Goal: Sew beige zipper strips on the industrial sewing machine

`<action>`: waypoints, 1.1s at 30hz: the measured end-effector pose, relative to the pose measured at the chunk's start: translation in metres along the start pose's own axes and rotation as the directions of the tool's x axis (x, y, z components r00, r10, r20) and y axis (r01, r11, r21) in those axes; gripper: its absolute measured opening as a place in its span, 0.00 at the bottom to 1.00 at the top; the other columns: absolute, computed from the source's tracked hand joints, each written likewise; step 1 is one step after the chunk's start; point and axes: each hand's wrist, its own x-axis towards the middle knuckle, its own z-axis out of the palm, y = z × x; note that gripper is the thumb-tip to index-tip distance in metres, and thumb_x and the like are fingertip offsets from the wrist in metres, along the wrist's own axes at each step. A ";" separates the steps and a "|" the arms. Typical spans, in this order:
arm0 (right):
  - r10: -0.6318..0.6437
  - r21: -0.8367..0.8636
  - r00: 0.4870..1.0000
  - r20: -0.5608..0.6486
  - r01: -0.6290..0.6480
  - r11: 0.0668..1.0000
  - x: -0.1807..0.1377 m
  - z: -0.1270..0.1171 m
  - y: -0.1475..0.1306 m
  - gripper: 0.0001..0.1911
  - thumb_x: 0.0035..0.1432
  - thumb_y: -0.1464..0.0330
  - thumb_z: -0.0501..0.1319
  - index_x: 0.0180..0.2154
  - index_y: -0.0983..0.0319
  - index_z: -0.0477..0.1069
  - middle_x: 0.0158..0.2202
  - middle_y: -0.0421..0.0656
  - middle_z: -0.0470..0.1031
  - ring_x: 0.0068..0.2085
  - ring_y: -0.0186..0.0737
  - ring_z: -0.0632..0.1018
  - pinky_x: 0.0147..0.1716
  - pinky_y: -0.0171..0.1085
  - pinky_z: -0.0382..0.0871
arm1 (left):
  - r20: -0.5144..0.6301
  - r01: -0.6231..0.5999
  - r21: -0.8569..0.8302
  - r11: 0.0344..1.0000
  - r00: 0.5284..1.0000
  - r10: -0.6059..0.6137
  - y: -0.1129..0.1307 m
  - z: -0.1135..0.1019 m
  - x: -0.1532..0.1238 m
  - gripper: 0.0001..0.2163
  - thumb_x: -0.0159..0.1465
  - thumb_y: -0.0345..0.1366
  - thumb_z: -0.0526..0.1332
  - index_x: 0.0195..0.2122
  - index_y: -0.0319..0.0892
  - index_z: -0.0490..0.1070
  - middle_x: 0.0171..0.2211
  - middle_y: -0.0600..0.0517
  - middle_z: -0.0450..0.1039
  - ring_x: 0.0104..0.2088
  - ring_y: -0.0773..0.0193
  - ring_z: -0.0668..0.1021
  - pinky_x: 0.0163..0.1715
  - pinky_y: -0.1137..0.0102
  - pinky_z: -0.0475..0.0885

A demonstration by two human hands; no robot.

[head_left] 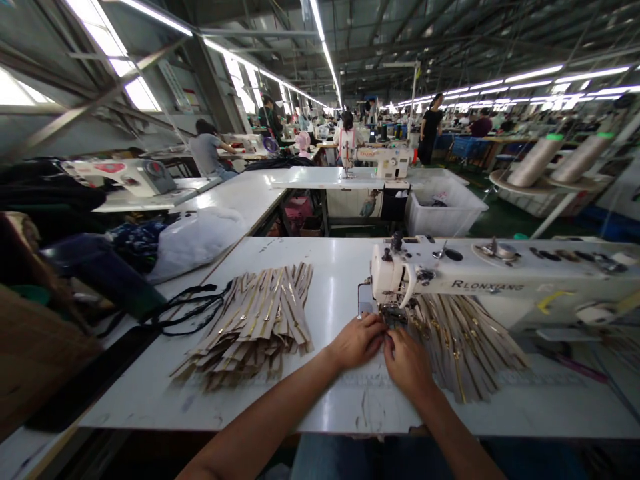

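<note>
My left hand [356, 340] and my right hand [407, 363] lie close together on the white table [330, 293], just in front of the presser foot of a white sewing machine [500, 277]. Both hands have their fingers drawn together at the needle area, pinching something small that I cannot make out. A heap of beige zippers with gold teeth [255, 323] lies left of my left hand. Another heap of zippers [465, 343] lies under the machine arm, right of my right hand.
Black cords [187, 310] and a white bag [197, 240] with dark bundles lie at the left. A white bin [443, 207] and further sewing tables stand behind, with other people at work far back. Thread cones [555, 159] stand at the right.
</note>
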 end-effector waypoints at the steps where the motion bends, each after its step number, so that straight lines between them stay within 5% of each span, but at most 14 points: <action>1: 0.003 0.025 1.000 -0.027 -0.003 1.000 -0.003 0.001 0.001 0.10 0.61 0.72 0.53 0.40 0.62 0.73 0.34 0.44 0.76 0.34 0.42 0.78 0.32 0.38 0.67 | 0.004 -0.010 0.009 1.000 1.000 0.010 0.000 0.000 0.000 0.11 0.66 0.31 0.55 0.49 0.41 0.70 0.46 0.45 0.70 0.46 0.57 0.72 0.50 0.63 0.69; 7: -0.035 0.140 0.986 -0.160 0.058 0.988 -0.018 0.004 0.006 0.07 0.58 0.73 0.54 0.34 0.60 0.70 0.30 0.41 0.73 0.32 0.39 0.76 0.32 0.36 0.64 | -0.005 -0.030 0.035 0.999 1.000 0.030 -0.003 0.000 -0.001 0.09 0.66 0.32 0.55 0.45 0.41 0.72 0.45 0.46 0.71 0.44 0.56 0.72 0.48 0.62 0.69; 16: -0.035 0.184 0.980 -0.198 0.073 0.980 -0.019 0.003 0.005 0.06 0.57 0.72 0.55 0.31 0.60 0.71 0.29 0.41 0.72 0.32 0.37 0.75 0.34 0.34 0.65 | -0.028 -0.034 0.051 0.998 0.999 0.035 -0.002 0.001 -0.003 0.10 0.67 0.33 0.55 0.45 0.41 0.73 0.45 0.45 0.71 0.44 0.57 0.72 0.47 0.62 0.69; 33: 0.106 0.016 0.989 0.107 -0.108 0.994 0.011 -0.012 -0.007 0.12 0.61 0.70 0.55 0.33 0.59 0.77 0.32 0.41 0.80 0.31 0.37 0.78 0.29 0.34 0.62 | -0.093 0.066 0.132 0.989 0.994 -0.054 -0.004 0.010 -0.004 0.12 0.68 0.33 0.54 0.49 0.41 0.73 0.43 0.46 0.76 0.45 0.56 0.74 0.47 0.60 0.71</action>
